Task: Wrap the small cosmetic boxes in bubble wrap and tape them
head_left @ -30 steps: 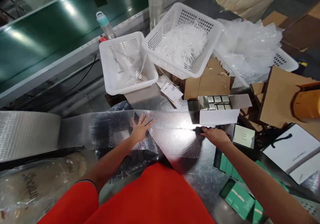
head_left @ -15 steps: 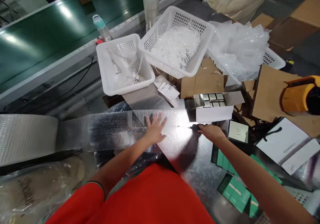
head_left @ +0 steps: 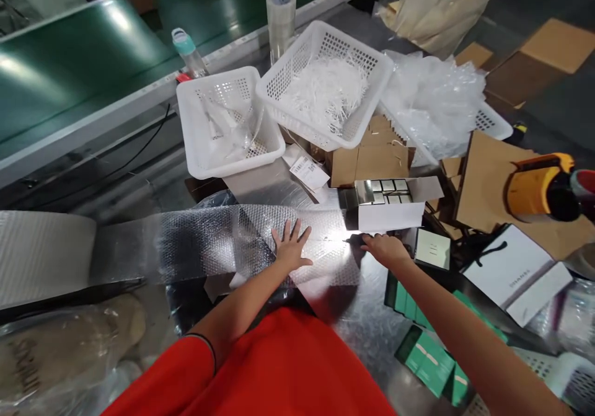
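Note:
A strip of bubble wrap (head_left: 195, 242) stretches across the metal table from a large roll (head_left: 44, 258) at the left. My left hand (head_left: 291, 248) lies flat on the strip with its fingers spread. At the strip's right end, my right hand (head_left: 383, 250) is closed around a dark tool (head_left: 356, 240) that looks like a cutter, its thin tip pointing left over the wrap. Just beyond my right hand is an open white box (head_left: 391, 216) holding several small silvery boxes.
Two white baskets (head_left: 198, 168) stand behind the wrap, one with shredded filler (head_left: 325, 90). Green boxes (head_left: 430, 360), a white bag (head_left: 506, 267) and a yellow tape dispenser (head_left: 527, 193) are at right. A conveyor (head_left: 83, 62) runs behind.
The view has shifted slightly. The dark tool's tip now shows over the wrap, a little farther left. My left hand is still spread on the strip.

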The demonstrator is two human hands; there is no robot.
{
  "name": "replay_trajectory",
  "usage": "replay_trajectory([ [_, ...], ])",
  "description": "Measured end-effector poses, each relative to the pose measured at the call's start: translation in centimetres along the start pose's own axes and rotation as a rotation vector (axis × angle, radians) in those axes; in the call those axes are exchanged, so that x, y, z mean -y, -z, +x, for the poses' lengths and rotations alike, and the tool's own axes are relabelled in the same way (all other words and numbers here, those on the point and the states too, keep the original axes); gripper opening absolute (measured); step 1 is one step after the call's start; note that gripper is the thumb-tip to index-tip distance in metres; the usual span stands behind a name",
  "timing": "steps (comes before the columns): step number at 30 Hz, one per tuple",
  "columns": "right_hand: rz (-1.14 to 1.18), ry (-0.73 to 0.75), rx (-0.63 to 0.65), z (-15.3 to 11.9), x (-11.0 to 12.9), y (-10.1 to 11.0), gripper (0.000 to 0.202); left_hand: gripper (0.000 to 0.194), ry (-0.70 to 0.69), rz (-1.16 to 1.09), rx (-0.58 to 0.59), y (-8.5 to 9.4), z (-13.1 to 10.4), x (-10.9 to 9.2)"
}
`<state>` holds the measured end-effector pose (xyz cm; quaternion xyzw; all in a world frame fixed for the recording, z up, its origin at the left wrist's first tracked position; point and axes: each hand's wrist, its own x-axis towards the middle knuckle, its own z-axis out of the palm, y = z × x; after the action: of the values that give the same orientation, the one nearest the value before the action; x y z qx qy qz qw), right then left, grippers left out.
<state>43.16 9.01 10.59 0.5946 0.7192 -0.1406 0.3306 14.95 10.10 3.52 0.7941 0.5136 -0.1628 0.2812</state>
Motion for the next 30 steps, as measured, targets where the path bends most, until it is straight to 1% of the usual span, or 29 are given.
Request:
replay_trajectory([
  [5,0.001,-0.011,0.011,-0.1,0.3,0.4,0.038,0.118,0.0,0.021,0.032,0.1,0.2,-0.3],
  [7,0.011,-0.015,0.021,-0.4,0.3,0.5,0.038,0.118,-0.007,0.029,0.048,0.2,0.2,0.0],
  [9,0.021,-0.03,0.039,-0.8,-0.1,0.4,0.039,0.119,-0.003,0.038,0.065,0.5,0.1,0.8],
  [13,0.044,-0.084,0.082,-1.4,-1.1,0.5,0.038,0.126,0.016,0.072,0.115,1.5,-0.6,3.5],
  [15,0.067,-0.113,0.091,-1.5,-1.5,0.7,0.037,0.128,0.003,0.093,0.134,1.9,-0.8,4.3],
  [17,0.097,-0.149,0.092,-1.5,-1.4,1.0,0.037,0.131,0.007,0.099,0.127,2.0,-1.0,4.2],
  [19,0.127,-0.2,0.095,-1.9,-0.9,0.8,0.04,0.135,0.034,0.092,0.1,1.9,-0.8,3.3],
  [21,0.245,-0.301,0.085,-3.0,0.2,0.1,0.044,0.139,0.041,0.084,0.075,1.5,-0.5,2.0],
  [23,0.414,-0.406,0.081,-4.7,2.1,-1.3,0.043,0.143,0.012,0.079,0.071,1.3,0.0,0.8],
  [25,0.544,-0.476,0.099,-7.1,4.7,-3.4,0.04,0.147,-0.022,0.077,0.083,1.3,0.4,0.0],
  [27,0.6,-0.519,0.126,-9.6,7.9,-5.7,0.038,0.15,-0.035,0.082,0.099,1.5,0.6,-0.4],
  [29,0.64,-0.563,0.136,-11.9,11.1,-7.9,0.036,0.148,-0.044,0.089,0.104,1.9,0.4,-0.5],
  [30,0.64,-0.599,0.122,-12.9,12.5,-8.7,0.034,0.145,-0.049,0.093,0.096,2.1,0.3,-0.6],
])
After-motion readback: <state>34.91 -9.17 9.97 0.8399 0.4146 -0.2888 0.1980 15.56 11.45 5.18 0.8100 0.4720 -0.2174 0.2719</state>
